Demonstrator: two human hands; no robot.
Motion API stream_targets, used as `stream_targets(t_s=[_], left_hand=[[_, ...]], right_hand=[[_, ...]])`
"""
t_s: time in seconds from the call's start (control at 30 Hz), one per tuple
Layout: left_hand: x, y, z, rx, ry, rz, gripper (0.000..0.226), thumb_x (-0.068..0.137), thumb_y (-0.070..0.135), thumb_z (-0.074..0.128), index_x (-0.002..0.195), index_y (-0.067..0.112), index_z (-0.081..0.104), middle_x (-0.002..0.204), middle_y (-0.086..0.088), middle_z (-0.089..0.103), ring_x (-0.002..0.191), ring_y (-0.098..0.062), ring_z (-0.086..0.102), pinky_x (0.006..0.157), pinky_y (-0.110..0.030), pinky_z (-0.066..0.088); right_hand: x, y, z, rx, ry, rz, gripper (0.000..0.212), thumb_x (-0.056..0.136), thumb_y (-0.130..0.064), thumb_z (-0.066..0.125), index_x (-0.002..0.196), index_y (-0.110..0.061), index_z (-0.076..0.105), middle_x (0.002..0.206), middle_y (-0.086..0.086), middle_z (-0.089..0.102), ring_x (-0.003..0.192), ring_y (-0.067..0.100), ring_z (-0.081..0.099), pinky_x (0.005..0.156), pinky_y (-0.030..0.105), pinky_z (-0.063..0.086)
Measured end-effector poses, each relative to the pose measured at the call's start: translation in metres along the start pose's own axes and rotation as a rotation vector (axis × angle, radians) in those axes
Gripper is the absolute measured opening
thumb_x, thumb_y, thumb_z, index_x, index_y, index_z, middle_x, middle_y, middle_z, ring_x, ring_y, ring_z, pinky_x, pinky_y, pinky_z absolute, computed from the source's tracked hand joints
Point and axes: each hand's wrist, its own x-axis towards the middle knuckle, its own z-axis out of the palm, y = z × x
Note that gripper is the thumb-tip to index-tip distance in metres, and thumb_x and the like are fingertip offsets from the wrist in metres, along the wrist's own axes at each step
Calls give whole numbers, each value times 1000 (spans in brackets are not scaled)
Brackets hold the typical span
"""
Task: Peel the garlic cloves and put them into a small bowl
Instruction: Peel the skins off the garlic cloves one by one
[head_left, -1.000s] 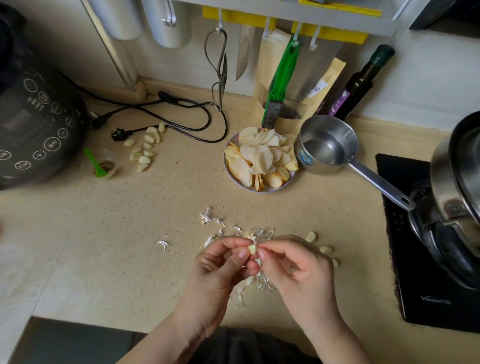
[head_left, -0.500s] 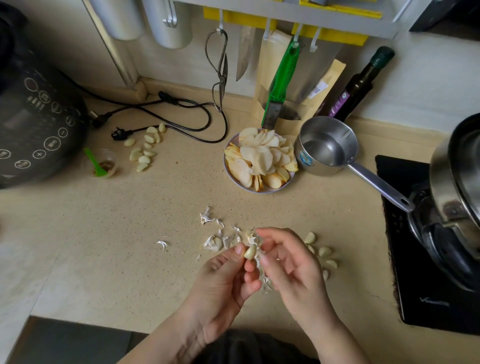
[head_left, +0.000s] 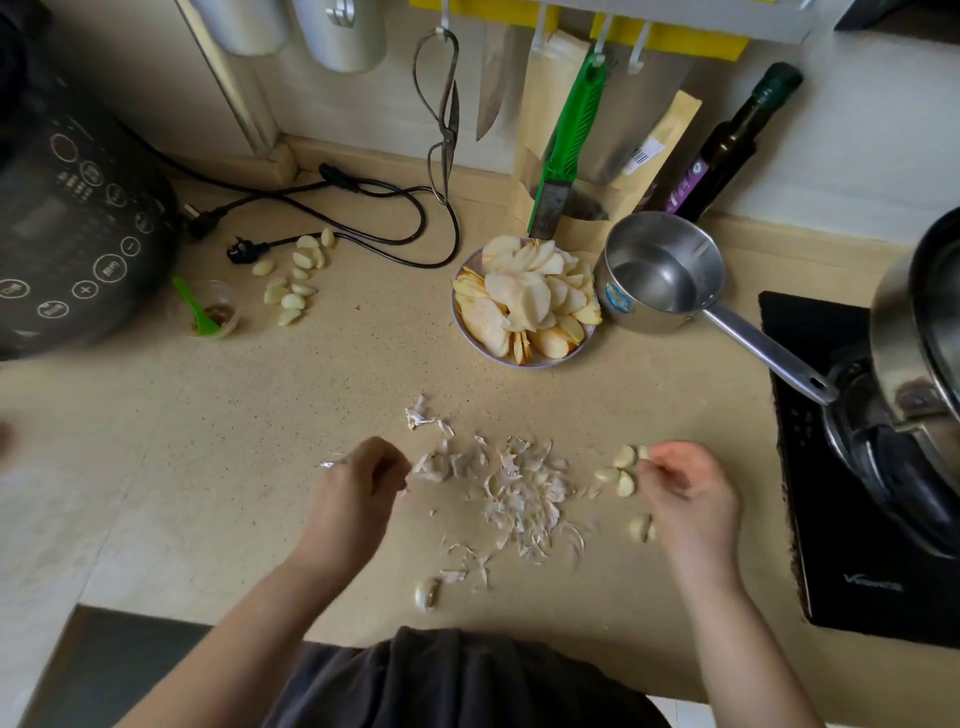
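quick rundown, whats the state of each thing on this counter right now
small steel saucepan: upright, holds water
plate of sliced fruit: piled full
peeled pale garlic cloves: loose on the counter by the right hand
papery garlic skins: scattered between the hands
unpeeled clove: lying near the counter edge
left hand: fingers curled, blurred
black power plug: unplugged, lying on the counter

left hand: motion-blurred; fingers curled, can't tell if anything's pinched in them
right hand: fingertips blurred beside the peeled cloves; contact or grip unclear
clove pair: part hidden under the right palm edge
rice cooker: cut off by left edge; button labels too small to read
pot: cut off by right edge
bottle: label unreadable
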Motion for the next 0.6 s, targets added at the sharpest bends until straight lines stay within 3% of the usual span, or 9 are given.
stream_targets(t_s=[0.07, 0.13, 0.27, 0.33, 0.43, 0.6], left_hand=[[-6, -13, 1, 95, -56, 16, 11, 89, 2, 60, 81, 9, 65, 68, 2, 65, 56, -4, 57, 54, -16, 45], [-12, -8, 6, 31, -117, -25, 12, 89, 7, 61, 79, 12, 66, 65, 4, 65, 51, -4, 56, 53, -10, 43], [-19, 40, 10, -817, -339, -369, 17, 86, 21, 64, 90, 5, 69, 74, -6, 69, 63, -16, 61, 61, -25, 54], [-21, 63, 8, -1017, -415, -394, 32, 75, 29, 69, 92, 1, 68, 78, -10, 69, 68, -18, 64, 63, -28, 56], [-24, 87, 4, -1026, -423, -281, 33, 63, 31, 76, 83, 5, 72, 77, -10, 70, 67, -15, 65, 61, -27, 56], [-29, 93, 4, -968, -262, -204, 14, 65, 21, 74, 71, 8, 76, 70, -7, 72, 59, -12, 64, 58, -21, 53]], right_hand=[[8, 16, -18, -118, 15, 15, 20, 85, -6, 68, 102, -18, 67, 88, 5, 69, 86, 28, 67, 78, 28, 51], [6, 14, -21, -33, -70, 32, 31, 86, -9, 68, 115, -20, 66, 89, -4, 72, 84, 14, 68, 72, 13, 51], [-21, -30, -2, 234, -310, -105, 36, 77, -1, 74, 89, -35, 74, 89, -6, 75, 79, 6, 70, 70, 13, 52], [-35, -51, 7, 295, -381, -228, 32, 74, 1, 76, 84, -29, 73, 88, -3, 75, 77, 9, 69, 69, 15, 52], [-46, -69, 13, 312, -423, -399, 23, 73, -1, 73, 82, -22, 71, 90, -3, 73, 84, 16, 70, 74, 22, 54], [-42, -78, 12, 81, -367, -682, 11, 73, 1, 74, 79, -8, 74, 89, -5, 72, 87, 6, 68, 77, 19, 52]])
